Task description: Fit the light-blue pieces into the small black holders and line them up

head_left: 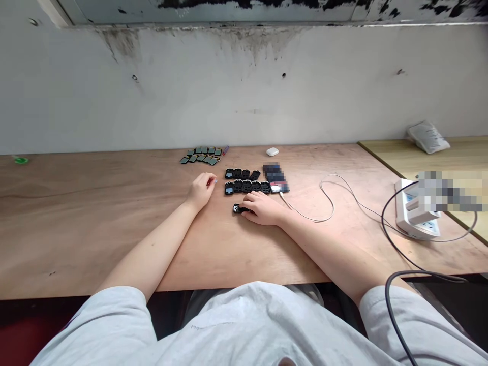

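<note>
My right hand (263,208) lies on the wooden table (95,229) with its fingers curled over a small black part (238,209) that sticks out to the left of them. My left hand (202,189) rests loosely curled on the table, a little left of two rows of several small black frames (246,181), and I cannot make out anything in it. Behind them lies a group of several small dark green screens (202,155). A phone (276,179), blurred out, lies right of the black frames.
A white cable (324,201) runs from the phone towards a white power strip (414,213) at the right, and a black cable (392,244) loops near it. A white earbud case (272,151) and a small pen-like tool (225,149) sit near the wall. A second table (457,157) adjoins at the right.
</note>
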Available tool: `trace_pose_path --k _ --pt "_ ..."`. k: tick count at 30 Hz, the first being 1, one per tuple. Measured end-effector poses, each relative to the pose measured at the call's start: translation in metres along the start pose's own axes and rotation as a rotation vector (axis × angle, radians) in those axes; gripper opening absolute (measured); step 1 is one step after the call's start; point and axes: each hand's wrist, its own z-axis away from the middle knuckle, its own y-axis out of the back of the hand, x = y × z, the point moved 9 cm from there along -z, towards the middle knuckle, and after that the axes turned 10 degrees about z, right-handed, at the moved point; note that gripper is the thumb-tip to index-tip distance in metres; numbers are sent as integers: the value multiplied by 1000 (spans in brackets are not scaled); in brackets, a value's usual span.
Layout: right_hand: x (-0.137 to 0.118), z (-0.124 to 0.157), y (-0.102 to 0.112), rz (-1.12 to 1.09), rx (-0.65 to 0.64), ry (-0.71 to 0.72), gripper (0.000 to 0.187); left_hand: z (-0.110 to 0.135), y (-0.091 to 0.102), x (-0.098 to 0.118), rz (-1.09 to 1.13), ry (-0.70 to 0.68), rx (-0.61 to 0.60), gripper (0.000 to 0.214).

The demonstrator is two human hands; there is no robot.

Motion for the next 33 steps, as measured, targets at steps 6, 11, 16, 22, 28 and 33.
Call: trace_pose_path --k 6,11,16,22,28,33 --pt "14 0 -1 -63 1 -148 17 15 -27 61 158 -172 -170 18" --pt "23 0 -4 -105 26 -197 15 25 -52 98 310 -268 -355 22" --pt "26 1 -2 -131 57 -212 18 27 -52 99 305 -292 -434 24" --pt "27 1 -2 -155 57 -216 20 31 -56 99 352 -302 -518 20" --pt "26 1 -2 -149 57 -202 21 31 -54 105 329 -363 -488 12" --pt "27 0 -3 -132 44 -219 20 29 -55 100 277 -330 -464 14"
